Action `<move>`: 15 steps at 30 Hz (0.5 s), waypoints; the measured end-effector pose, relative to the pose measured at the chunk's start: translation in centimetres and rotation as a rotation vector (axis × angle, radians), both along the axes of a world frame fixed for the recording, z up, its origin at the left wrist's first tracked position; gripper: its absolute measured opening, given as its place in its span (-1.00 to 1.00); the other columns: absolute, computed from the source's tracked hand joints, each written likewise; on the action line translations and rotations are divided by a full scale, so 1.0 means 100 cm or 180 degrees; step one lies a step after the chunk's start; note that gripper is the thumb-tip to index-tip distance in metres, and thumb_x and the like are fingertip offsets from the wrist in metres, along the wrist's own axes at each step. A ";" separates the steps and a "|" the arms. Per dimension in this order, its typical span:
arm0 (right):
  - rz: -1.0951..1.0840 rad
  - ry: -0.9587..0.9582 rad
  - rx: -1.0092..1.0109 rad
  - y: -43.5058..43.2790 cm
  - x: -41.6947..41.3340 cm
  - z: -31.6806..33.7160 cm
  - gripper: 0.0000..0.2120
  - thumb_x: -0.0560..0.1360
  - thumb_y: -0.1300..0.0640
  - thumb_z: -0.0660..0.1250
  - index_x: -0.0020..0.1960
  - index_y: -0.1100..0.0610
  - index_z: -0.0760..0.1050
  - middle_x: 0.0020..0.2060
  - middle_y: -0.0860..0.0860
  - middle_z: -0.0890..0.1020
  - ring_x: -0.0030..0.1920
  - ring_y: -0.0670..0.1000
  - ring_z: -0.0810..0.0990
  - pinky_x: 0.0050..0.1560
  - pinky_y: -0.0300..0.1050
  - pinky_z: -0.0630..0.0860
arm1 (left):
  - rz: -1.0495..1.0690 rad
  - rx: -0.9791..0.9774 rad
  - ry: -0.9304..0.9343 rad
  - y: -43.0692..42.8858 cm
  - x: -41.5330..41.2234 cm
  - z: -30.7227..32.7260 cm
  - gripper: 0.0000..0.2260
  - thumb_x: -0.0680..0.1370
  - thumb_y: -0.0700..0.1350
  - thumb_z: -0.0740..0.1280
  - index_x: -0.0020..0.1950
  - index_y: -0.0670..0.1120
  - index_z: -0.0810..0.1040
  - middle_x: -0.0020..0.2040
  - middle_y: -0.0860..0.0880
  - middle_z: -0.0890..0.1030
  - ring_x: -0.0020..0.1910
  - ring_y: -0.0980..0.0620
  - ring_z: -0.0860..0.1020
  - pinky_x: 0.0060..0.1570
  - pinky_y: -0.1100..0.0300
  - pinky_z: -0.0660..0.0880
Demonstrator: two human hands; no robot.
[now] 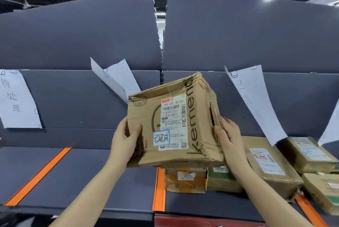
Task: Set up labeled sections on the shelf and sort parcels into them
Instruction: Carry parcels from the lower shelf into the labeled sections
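Note:
I hold a brown cardboard parcel point(174, 124) in the air above the grey shelf point(91, 168), tilted, with a white shipping label and a small handwritten sticker facing me. My left hand point(126, 140) grips its left edge, thumb on the front face. On the parcel's right side, my right hand point(229, 135) grips with fingers curled round the edge. Under it lie a small taped box point(185, 181) and a green-marked box point(223, 179). White paper section labels hang on the back panel: left label point(17, 98), middle label point(113, 78), right label point(256, 102).
Orange divider strips point(36, 177), point(159, 190), point(310, 210) split the shelf into sections. More brown parcels point(271, 164), point(310, 153), point(322, 190) fill the right-hand sections. The left sections hold no parcels. An upper grey panel rises behind.

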State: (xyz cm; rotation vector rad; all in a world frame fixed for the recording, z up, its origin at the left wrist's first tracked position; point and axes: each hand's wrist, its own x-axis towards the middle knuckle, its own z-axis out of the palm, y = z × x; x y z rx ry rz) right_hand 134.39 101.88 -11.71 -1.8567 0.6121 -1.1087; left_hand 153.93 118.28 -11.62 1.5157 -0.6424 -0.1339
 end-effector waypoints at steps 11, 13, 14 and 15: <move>0.0333 0.0602 -0.0384 0.018 -0.004 -0.009 -0.09 0.30 -0.59 -0.09 0.46 -0.07 0.26 0.39 -0.05 0.41 0.36 -0.13 0.38 0.35 -0.21 0.31 | 0.0370 0.0204 0.0237 0.003 0.003 -0.016 -0.70 0.54 -0.08 0.34 0.25 -0.03 0.42 0.11 -0.03 0.60 0.12 -0.11 0.56 0.07 0.01 0.48; 0.0904 0.1105 -0.0510 0.017 -0.006 -0.010 -0.06 0.26 -0.59 -0.03 0.49 -0.23 -0.27 0.53 -0.16 0.00 0.51 -0.15 0.02 0.51 -0.01 0.10 | 0.0429 0.0271 0.0253 0.003 0.002 -0.015 -0.64 0.54 -0.06 0.34 0.31 -0.06 0.38 0.11 -0.04 0.59 0.12 -0.18 0.53 -0.05 0.06 0.45; 0.1066 0.1271 -0.0606 0.016 -0.008 -0.010 -0.04 0.26 -0.55 0.06 0.44 -0.26 -0.38 0.52 -0.21 -0.16 0.50 -0.21 -0.12 0.52 -0.01 0.02 | 0.0434 0.0298 0.0268 0.003 0.002 -0.014 -0.61 0.54 -0.05 0.33 0.33 -0.07 0.35 0.09 -0.05 0.58 0.12 -0.20 0.53 -0.11 0.10 0.44; 0.1121 0.1359 -0.0688 0.015 -0.011 -0.011 0.04 0.23 -0.54 0.15 0.43 -0.24 -0.41 0.50 -0.24 -0.23 0.49 -0.25 -0.19 0.53 -0.05 -0.02 | 0.0418 0.0329 0.0268 0.003 0.001 -0.013 -0.61 0.55 -0.05 0.33 0.33 -0.09 0.33 0.06 -0.06 0.57 0.10 -0.20 0.53 -0.17 0.13 0.42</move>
